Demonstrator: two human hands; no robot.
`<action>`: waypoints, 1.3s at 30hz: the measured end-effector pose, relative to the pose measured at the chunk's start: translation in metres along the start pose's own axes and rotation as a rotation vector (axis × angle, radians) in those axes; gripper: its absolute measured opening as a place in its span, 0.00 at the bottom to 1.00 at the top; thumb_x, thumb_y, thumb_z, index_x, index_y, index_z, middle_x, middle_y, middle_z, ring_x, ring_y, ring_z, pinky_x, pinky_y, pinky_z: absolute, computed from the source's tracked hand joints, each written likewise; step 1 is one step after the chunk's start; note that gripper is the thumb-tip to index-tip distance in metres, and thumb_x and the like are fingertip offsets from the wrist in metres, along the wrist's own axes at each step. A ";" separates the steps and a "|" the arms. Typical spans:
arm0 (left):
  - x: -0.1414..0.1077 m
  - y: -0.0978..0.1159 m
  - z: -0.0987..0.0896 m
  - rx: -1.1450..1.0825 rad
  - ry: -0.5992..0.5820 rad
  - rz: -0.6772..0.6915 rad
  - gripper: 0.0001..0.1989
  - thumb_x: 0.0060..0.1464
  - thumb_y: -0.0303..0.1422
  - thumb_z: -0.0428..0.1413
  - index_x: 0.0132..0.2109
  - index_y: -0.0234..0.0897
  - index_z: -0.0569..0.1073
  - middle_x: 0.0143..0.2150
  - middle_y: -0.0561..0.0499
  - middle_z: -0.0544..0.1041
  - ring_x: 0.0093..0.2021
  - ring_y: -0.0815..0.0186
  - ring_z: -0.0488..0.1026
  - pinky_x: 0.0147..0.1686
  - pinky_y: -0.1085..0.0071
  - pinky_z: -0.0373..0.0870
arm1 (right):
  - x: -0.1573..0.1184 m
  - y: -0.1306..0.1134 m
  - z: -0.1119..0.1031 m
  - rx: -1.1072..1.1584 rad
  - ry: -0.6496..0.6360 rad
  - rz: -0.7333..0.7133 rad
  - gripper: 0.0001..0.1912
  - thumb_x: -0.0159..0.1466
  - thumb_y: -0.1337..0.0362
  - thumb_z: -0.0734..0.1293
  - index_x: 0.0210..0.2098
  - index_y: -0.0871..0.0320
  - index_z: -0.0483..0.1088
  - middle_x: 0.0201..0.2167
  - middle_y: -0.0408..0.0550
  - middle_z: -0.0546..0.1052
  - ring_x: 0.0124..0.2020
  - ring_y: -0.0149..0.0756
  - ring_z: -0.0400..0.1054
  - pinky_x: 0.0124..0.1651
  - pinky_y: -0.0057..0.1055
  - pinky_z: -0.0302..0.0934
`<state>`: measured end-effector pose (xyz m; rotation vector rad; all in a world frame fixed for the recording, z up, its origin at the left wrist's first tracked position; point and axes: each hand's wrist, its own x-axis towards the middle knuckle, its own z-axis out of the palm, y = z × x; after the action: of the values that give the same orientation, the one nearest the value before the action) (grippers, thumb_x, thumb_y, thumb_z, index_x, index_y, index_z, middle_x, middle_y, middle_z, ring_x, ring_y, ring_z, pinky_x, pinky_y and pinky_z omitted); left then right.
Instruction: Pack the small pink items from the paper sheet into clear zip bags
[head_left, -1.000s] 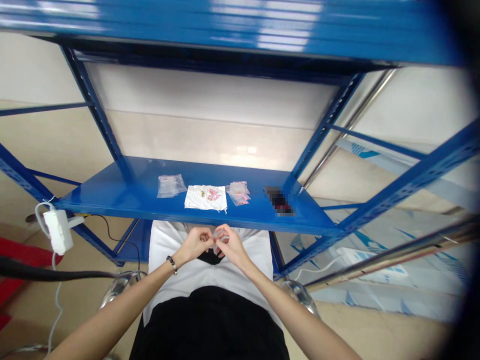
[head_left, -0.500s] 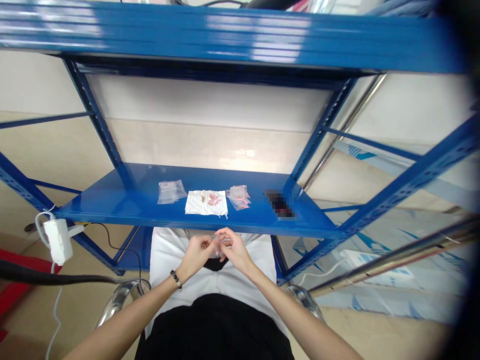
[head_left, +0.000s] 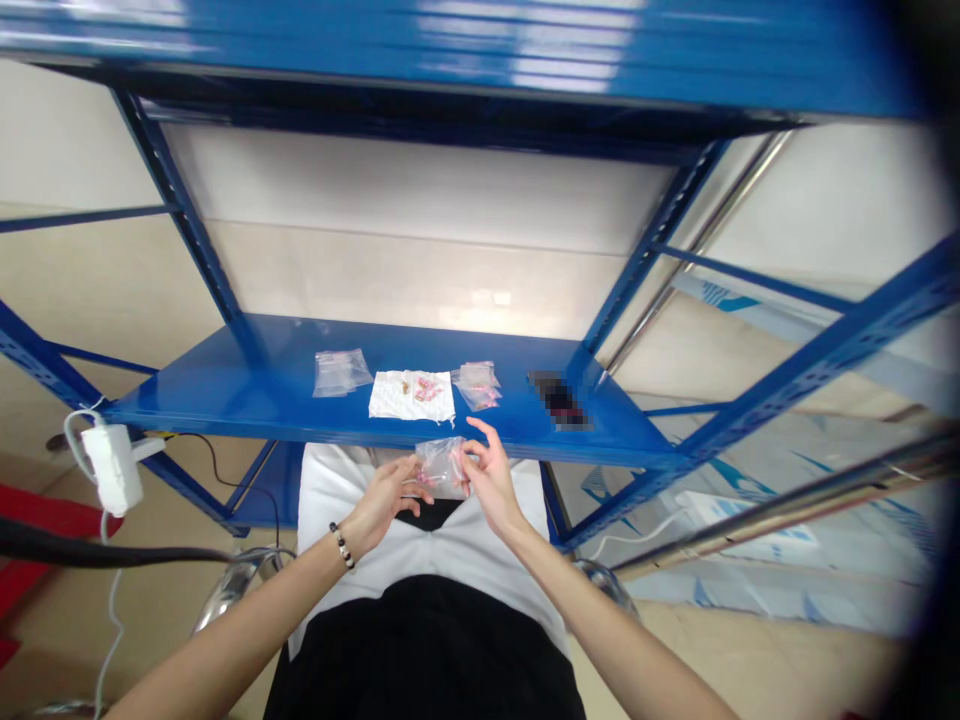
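Over my lap, just in front of the shelf edge, I hold a small clear plastic bag (head_left: 441, 462) with something pink inside. My left hand (head_left: 391, 495) pinches its left side, the other fingers loosely curled. My right hand (head_left: 486, 475) grips the right side between thumb and fingers, its index finger raised. Beyond the hands, a white cloth (head_left: 390, 402) on the shelf bears small pink pieces (head_left: 427, 388) and a few gold-coloured bits (head_left: 406, 387). Right of the cloth lie clear bags with pink contents (head_left: 478, 385). To its left is a pile of flat clear bags (head_left: 341, 373).
The blue shelf (head_left: 270, 410) has a front edge close to my hands. A dark, pixelated object (head_left: 559, 400) lies on its right part. Another blue shelf (head_left: 337, 50) hangs overhead. At the left, a white power adapter (head_left: 114, 468) hangs by a cable.
My hands have moved apart, and the clear bag now shows spread between them with pink contents. My right index finger has lifted. The camera view has shifted slightly.
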<state>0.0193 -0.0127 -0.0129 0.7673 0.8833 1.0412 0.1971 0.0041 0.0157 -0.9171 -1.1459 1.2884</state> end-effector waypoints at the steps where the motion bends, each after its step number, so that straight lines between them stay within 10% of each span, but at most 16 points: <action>1: 0.002 -0.001 -0.001 -0.002 0.004 0.010 0.18 0.54 0.44 0.61 0.44 0.33 0.71 0.33 0.47 0.75 0.29 0.64 0.77 0.21 0.75 0.66 | 0.001 0.000 0.000 0.000 0.008 0.003 0.38 0.58 0.58 0.72 0.62 0.47 0.53 0.30 0.38 0.71 0.17 0.27 0.66 0.13 0.21 0.55; 8: 0.003 -0.008 -0.009 -0.014 0.054 0.043 0.15 0.53 0.40 0.62 0.41 0.31 0.73 0.33 0.47 0.76 0.27 0.68 0.76 0.22 0.77 0.64 | 0.001 -0.006 0.001 0.005 -0.020 -0.026 0.47 0.56 0.60 0.73 0.67 0.45 0.45 0.33 0.39 0.73 0.17 0.25 0.65 0.17 0.22 0.61; 15: 0.014 0.012 -0.017 -0.048 0.087 0.144 0.17 0.52 0.40 0.63 0.42 0.30 0.74 0.32 0.47 0.77 0.28 0.67 0.77 0.25 0.76 0.69 | 0.015 -0.001 -0.005 -0.019 0.057 -0.180 0.34 0.63 0.56 0.67 0.65 0.49 0.51 0.39 0.47 0.74 0.29 0.33 0.73 0.26 0.29 0.70; 20: 0.036 0.057 -0.032 -0.038 0.216 0.356 0.12 0.54 0.36 0.62 0.41 0.30 0.73 0.34 0.42 0.80 0.36 0.62 0.80 0.35 0.72 0.75 | 0.064 0.005 0.005 -0.146 0.038 -0.277 0.28 0.63 0.62 0.62 0.62 0.50 0.55 0.40 0.47 0.73 0.29 0.34 0.74 0.25 0.29 0.69; 28: 0.085 0.110 -0.063 0.226 0.339 0.420 0.12 0.55 0.35 0.61 0.39 0.27 0.74 0.30 0.42 0.80 0.31 0.63 0.80 0.33 0.71 0.78 | 0.174 0.024 0.045 -0.742 0.156 -0.368 0.23 0.62 0.71 0.58 0.56 0.59 0.68 0.55 0.56 0.71 0.56 0.40 0.66 0.62 0.40 0.57; 39: 0.093 0.117 -0.082 0.414 0.427 0.355 0.08 0.55 0.31 0.58 0.37 0.27 0.75 0.28 0.43 0.80 0.31 0.61 0.81 0.31 0.72 0.79 | 0.193 0.039 0.048 -0.849 0.099 -0.302 0.22 0.70 0.66 0.52 0.58 0.60 0.69 0.56 0.53 0.73 0.57 0.37 0.67 0.63 0.34 0.54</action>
<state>-0.0768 0.1223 0.0291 1.0971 1.3899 1.3858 0.1285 0.1941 0.0120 -1.3233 -1.7117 0.4749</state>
